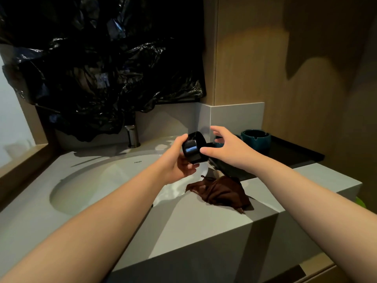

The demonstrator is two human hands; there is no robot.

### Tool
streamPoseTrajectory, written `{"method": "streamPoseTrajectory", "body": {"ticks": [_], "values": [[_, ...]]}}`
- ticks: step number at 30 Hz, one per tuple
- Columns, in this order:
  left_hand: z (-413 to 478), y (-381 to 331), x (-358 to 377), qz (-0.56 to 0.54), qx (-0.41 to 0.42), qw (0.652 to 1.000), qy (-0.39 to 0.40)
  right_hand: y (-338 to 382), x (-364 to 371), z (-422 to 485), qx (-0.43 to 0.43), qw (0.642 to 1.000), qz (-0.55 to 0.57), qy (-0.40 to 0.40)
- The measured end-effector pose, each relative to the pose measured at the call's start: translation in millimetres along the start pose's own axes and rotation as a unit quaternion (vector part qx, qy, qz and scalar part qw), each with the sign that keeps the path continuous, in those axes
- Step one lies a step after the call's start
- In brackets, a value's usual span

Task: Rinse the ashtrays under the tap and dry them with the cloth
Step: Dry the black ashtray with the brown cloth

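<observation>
I am holding a black ashtray (pixel 192 149) in the air above the right rim of the basin (pixel 85 186).

My left hand (pixel 179 160) is gripping it, thumb lying over the top and fingers curling underneath. My right hand (pixel 228 148) is hovering just beside it with fingers spread and relaxed, grasping nothing. Its thumb tip is lying at the ashtray's wall, though I cannot tell whether it is touching. The ashtray is round, thick-walled and glossy, tipped on its edge so the side wall is facing me with a pale streak of light gleaming on it. The brown cloth (pixel 220 192) is lying crumpled on the countertop (pixel 204 217), just beside the basin's right rim. A teal ashtray (pixel 256 139) is sitting on a black tray (pixel 289 156) at the countertop's back right corner. The tap (pixel 132 135) is standing at the back edge.
</observation>
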State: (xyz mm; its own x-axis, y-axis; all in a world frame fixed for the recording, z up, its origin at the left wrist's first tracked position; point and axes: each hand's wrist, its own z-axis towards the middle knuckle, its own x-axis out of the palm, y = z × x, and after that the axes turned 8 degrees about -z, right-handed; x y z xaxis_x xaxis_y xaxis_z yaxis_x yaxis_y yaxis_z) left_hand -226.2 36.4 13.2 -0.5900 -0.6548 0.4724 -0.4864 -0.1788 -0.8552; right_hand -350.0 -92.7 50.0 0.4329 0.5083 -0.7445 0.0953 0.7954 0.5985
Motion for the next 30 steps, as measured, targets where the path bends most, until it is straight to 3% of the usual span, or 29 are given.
{"method": "streamPoseTrajectory", "body": {"ticks": [3, 10, 13, 15, 19, 22, 30], "values": [[5.6, 3.7, 12.6, -0.031, 0.003, 0.999, 0.019, -1.2, 1.3, 8.3, 0.006, 1.0, 0.024, 0.009], [25.7, 14.9, 35.6, -0.04, -0.014, 0.996, 0.081, -15.3, -10.8, 18.3, 0.025, 0.995, -0.074, -0.066], [40.5, 20.3, 43.2, 0.024, 0.014, 0.998, 0.051, -24.4, -23.6, 22.3, 0.056, 0.99, -0.087, -0.091], [46.0, 24.0, 49.6, 0.092, 0.053, 0.994, -0.011, -32.2, -35.8, 23.9, 0.083, 0.986, -0.105, -0.102], [59.4, 31.1, 46.6, 0.335, 0.174, 0.922, -0.087, -55.3, -53.8, 25.5, 0.154, 0.961, -0.223, -0.064], [61.8, 33.8, 43.2, 0.476, 0.192, 0.853, -0.094, -75.0, -53.0, 26.5, 0.19, 0.939, -0.284, -0.045], [73.0, 31.3, 37.3, 0.511, 0.168, 0.839, -0.081, -112.6, -38.2, 38.9, 0.229, 0.923, -0.299, -0.081]]}}
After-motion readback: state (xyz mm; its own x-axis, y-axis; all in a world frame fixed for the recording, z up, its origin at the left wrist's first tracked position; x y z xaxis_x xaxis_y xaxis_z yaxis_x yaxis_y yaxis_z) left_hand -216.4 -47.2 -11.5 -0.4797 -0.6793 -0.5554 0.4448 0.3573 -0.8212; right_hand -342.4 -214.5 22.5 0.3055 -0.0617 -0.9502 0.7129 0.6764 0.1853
